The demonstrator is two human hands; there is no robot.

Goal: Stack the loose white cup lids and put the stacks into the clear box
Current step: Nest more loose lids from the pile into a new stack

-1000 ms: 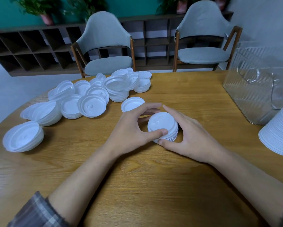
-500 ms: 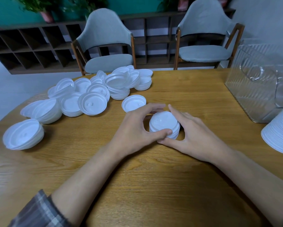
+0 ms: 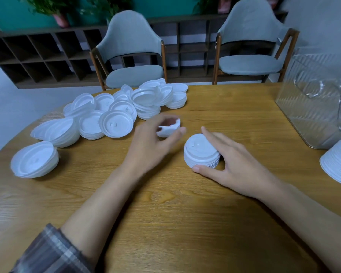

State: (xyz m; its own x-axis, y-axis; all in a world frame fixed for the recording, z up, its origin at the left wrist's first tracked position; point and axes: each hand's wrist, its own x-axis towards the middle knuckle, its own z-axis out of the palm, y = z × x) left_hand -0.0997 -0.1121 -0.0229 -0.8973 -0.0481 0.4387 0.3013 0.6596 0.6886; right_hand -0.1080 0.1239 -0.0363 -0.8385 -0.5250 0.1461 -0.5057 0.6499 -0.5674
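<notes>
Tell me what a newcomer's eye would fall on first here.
The heap of loose lids sprawled far left on the table catches first. At centre, the right hand brackets a short stack between thumb and fingers, while the blurred left hand curls round a single lid. The clear box stands far right.

Wooden table (image 3: 165,213), loose white lids (image 3: 116,107) heaped at ten o'clock, short lid stack (image 3: 200,152) central, clear box (image 3: 311,107) at two o'clock.
</notes>
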